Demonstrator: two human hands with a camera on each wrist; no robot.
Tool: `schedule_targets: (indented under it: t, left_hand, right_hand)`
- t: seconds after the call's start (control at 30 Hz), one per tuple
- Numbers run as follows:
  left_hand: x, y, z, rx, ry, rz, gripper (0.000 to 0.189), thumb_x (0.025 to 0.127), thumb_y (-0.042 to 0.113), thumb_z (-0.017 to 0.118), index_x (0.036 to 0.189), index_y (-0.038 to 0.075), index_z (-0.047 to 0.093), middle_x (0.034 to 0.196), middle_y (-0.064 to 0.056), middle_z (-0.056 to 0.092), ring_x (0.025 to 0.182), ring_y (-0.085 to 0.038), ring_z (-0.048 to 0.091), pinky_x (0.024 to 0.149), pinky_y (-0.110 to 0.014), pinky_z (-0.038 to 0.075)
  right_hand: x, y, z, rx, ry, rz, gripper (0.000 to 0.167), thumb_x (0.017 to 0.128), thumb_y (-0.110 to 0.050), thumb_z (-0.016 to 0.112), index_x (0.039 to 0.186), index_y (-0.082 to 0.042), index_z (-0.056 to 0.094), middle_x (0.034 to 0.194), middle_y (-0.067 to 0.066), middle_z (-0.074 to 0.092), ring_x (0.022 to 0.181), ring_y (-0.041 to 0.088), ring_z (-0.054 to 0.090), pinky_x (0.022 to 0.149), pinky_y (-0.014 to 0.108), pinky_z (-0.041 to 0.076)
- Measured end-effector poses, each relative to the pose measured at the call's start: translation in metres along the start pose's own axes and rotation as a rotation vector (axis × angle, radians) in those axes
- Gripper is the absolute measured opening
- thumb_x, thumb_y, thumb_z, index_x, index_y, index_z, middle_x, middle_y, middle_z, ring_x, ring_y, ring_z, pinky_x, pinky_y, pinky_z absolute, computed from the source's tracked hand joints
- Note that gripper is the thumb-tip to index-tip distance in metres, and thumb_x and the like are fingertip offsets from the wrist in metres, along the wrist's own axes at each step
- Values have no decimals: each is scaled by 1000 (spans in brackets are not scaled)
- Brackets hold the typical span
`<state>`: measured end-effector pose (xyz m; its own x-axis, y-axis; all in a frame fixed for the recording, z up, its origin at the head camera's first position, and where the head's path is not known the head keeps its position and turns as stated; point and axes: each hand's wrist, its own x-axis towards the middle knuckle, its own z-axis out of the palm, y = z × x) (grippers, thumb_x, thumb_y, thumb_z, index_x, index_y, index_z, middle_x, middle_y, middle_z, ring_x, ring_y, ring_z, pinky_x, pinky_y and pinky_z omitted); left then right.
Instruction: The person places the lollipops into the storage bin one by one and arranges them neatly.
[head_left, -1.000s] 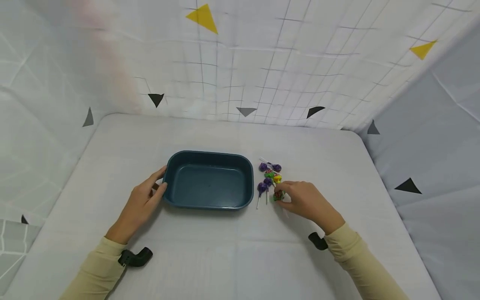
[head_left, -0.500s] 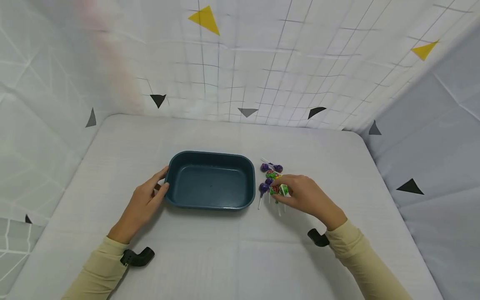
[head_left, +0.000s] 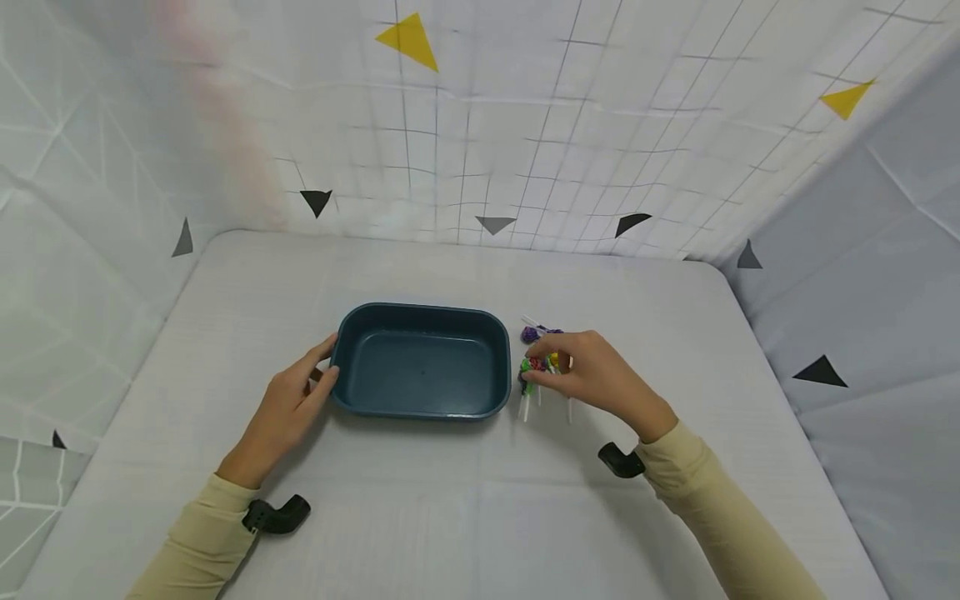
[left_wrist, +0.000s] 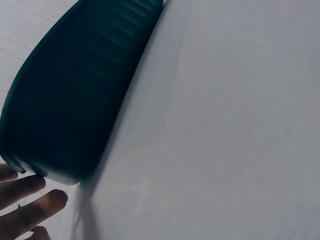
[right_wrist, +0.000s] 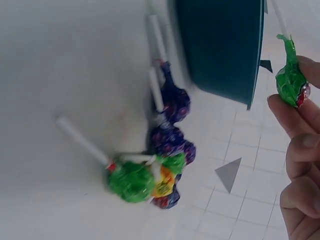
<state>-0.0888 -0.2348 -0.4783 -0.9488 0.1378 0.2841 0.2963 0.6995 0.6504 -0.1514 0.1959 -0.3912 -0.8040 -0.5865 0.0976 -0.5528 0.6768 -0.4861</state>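
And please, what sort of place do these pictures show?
Probably a staged recording booth, though I cannot be certain. Pale sheeting with grid lines rises behind the white table, yellow and dark triangles mark the sheeting, and black camera-like devices sit at the cuffs of both sleeves.

Tub point(head_left: 420, 375) on the desk point(head_left: 435, 508), left hand point(head_left: 277, 408) against its left end; to its right, a cluster of lollipops point(right_wrist: 167, 139), beneath and behind the right hand point(head_left: 598, 382), which pinches another lollipop point(right_wrist: 291, 84).

Sheeted booth point(head_left: 847, 217) (patterned white walls point(head_left: 480, 108))
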Motion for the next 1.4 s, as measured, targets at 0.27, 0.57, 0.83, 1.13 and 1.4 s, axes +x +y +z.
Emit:
schedule_targets:
  t: [0.27, 0.57, 0.83, 1.13, 1.4]
  left_hand:
    - [2, -2, 0, -3, 1, 5, 52, 109, 23, 52, 158, 10, 43, 131, -14, 68, 82, -15, 60, 66, -27, 46]
    - [-3, -2, 2, -2, -11, -17, 52, 110, 24, 51, 159, 10, 41, 144, -17, 62, 88, -19, 64, 68, -27, 47]
    - [-2, -1, 1, 5, -13, -21, 52, 110, 26, 50, 160, 12, 40, 146, -15, 61, 91, -19, 64, 70, -28, 48]
    - [-2, 1, 0, 6, -16, -24, 53, 110, 26, 50, 160, 10, 40, 142, -16, 63, 89, -19, 63, 69, -29, 48]
    - [-2, 2, -1, 8, -9, -17, 52, 110, 26, 51, 159, 9, 42, 138, -15, 65, 86, -17, 62, 68, -28, 48]
  right_hand:
    - [16, -8, -1, 57, 0, 43, 19, 87, -29, 85, 103, -20, 78, 91, -5, 79, 59, 14, 55, 53, 25, 43]
    - [37, -14, 6, 87, -48, 45, 17, 89, -31, 83, 102, -21, 78, 95, -6, 78, 70, 15, 63, 64, 28, 51]
    - [57, -23, 13, 62, -79, 26, 16, 89, -31, 83, 101, -20, 78, 93, -8, 78, 62, 11, 58, 59, 28, 48]
    - [77, -36, 17, 70, -124, -3, 21, 90, -36, 82, 103, -20, 78, 95, -8, 79, 73, 8, 63, 67, 29, 50]
    - [88, -44, 18, 62, -151, -7, 16, 91, -34, 80, 101, -22, 78, 96, -9, 79, 84, 8, 67, 73, 30, 52]
